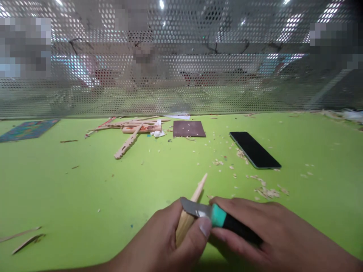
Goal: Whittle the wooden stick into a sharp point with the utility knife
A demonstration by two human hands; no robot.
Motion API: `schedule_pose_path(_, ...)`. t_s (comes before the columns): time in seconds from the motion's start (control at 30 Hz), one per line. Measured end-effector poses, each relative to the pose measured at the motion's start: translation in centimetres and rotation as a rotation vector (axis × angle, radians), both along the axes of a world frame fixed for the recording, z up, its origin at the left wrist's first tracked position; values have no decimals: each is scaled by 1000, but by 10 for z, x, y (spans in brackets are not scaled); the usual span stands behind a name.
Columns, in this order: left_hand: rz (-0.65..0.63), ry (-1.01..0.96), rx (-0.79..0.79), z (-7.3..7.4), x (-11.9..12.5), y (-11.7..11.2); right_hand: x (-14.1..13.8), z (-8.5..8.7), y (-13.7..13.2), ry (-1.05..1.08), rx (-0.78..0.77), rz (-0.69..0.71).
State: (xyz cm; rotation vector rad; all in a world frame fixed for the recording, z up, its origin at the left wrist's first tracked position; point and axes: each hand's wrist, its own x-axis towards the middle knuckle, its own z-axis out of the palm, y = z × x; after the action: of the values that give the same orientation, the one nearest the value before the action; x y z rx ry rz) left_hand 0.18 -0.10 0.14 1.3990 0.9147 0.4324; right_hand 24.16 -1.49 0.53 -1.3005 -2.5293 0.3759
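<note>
Nearest the camera, a pale wooden stick (188,215) is gripped in the left hand (167,241), its tapered tip pointing up and away over the green table (56,181). A knife (215,218) with a teal and black handle is clasped in the right hand (272,238), and its blade is laid across the stick, with the left thumb pressed against the blade's back. Wood shavings (266,192) are scattered just beyond the right hand. Farther off, a black phone (254,149), a brown sandpaper sheet (188,129) and a pile of wooden sticks (130,132) are seen before a perforated metal screen (181,75).
</note>
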Motion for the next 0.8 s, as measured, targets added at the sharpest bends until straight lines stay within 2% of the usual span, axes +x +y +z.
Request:
schedule_pose_path(0.1,-9,139,42,-6,0,2,-3,-3,-2,42,42,8)
schedule_pose_path(0.2,-32,202,76,-6,0,3,-5,-6,-6,43,107,-3)
schedule_pose_path(0.47,-17,155,69,3,3,4,-5,-12,-12,-27,333,-69)
schedule_pose_path(0.67,19,151,44,0,-1,1,6,1,1,-111,568,-130)
schedule_pose_path(0.73,23,123,21,0,-2,1,8,4,5,-111,594,-123)
schedule_pose_path(0.8,30,87,-17,0,-2,2,9,6,7,-101,540,-75)
